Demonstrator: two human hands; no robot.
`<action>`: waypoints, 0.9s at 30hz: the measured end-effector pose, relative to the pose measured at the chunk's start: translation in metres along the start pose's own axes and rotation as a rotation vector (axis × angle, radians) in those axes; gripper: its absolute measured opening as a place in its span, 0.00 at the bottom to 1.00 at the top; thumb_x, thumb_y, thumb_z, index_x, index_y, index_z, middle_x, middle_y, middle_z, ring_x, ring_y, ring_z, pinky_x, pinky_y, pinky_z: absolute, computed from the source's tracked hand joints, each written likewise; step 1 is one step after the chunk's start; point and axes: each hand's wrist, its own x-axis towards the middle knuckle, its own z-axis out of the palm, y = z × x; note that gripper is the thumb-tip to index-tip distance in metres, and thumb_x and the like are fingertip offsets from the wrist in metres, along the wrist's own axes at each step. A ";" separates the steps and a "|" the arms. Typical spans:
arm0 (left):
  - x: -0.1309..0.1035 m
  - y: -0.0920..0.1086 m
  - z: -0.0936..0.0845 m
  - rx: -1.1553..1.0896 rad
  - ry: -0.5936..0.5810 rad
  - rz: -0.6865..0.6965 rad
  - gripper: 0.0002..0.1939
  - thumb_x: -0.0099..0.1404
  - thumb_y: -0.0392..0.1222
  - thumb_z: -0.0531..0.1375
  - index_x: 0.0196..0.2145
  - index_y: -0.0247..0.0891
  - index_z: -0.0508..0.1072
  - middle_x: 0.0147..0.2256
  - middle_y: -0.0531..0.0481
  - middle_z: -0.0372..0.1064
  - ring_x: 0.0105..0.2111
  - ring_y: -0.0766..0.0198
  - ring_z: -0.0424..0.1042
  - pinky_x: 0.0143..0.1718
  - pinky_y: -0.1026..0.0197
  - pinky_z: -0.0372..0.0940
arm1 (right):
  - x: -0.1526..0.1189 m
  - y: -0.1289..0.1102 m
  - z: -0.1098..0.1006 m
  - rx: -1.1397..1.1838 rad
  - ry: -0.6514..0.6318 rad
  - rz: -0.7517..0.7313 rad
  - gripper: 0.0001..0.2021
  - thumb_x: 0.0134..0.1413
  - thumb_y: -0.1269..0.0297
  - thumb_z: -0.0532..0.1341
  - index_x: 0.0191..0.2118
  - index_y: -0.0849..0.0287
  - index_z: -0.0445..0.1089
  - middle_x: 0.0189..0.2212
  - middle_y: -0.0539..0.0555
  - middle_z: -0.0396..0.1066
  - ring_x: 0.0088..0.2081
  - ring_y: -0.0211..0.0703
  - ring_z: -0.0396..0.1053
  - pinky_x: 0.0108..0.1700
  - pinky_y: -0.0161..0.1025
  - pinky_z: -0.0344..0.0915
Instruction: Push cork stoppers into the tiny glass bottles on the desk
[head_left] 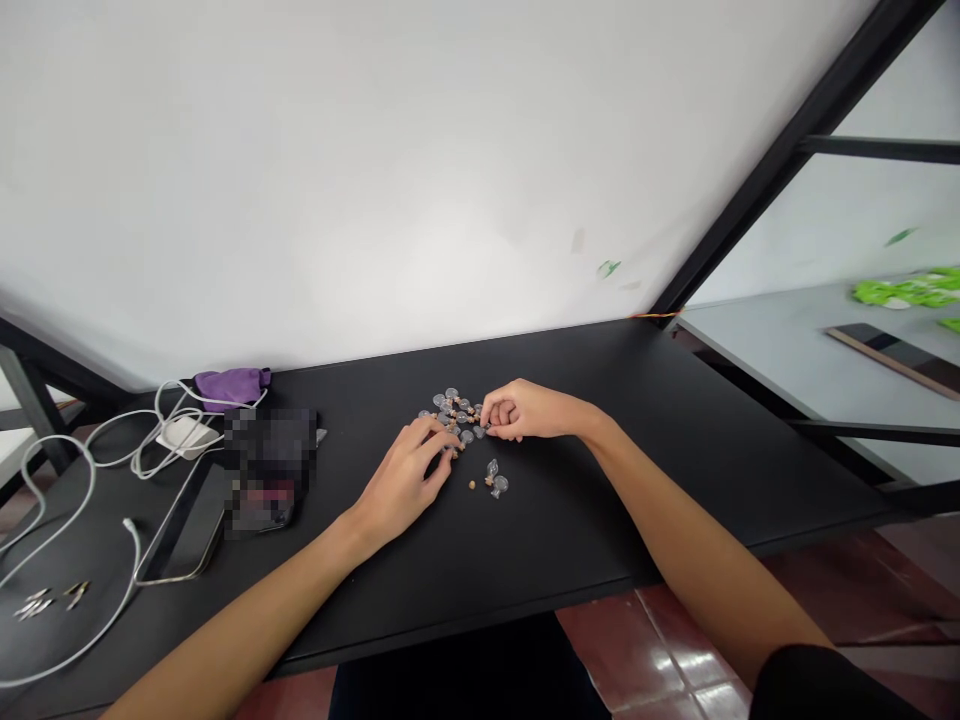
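Observation:
Several small clear glass bottles with cork stoppers [451,394] lie in a cluster on the black table [570,520]. My left hand [409,468] is at the cluster's left front edge, its thumb and fingers closed around something small that I cannot make out. On the right side of the cluster, my right hand [525,410] has curled fingers, thumb and index pinched at a small bottle [480,432]. Nearer the front edge, a few more clear bottles [500,484] lie apart from the cluster, with a loose cork [472,485] to their left.
On the left lie a phone [184,520], a blurred dark object [274,460], white cables [90,470], a white charger [187,436], a purple cloth [229,388] and small metal pieces [34,604]. A white wall [375,180] stands behind; a black frame [750,190] is at right.

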 end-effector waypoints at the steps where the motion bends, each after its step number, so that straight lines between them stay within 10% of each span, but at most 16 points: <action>1: 0.000 0.000 0.000 0.005 -0.004 0.003 0.11 0.76 0.33 0.54 0.50 0.42 0.72 0.46 0.46 0.69 0.48 0.57 0.71 0.54 0.51 0.68 | -0.001 0.000 0.000 -0.018 0.000 0.002 0.12 0.54 0.57 0.69 0.38 0.60 0.75 0.23 0.49 0.75 0.24 0.39 0.72 0.31 0.37 0.69; 27: -0.002 0.007 -0.001 -0.106 0.054 0.116 0.07 0.77 0.39 0.58 0.50 0.43 0.73 0.43 0.48 0.73 0.44 0.61 0.75 0.48 0.57 0.70 | 0.003 -0.022 0.020 0.352 -0.162 -0.073 0.16 0.52 0.55 0.74 0.39 0.61 0.76 0.24 0.48 0.74 0.25 0.36 0.72 0.32 0.36 0.71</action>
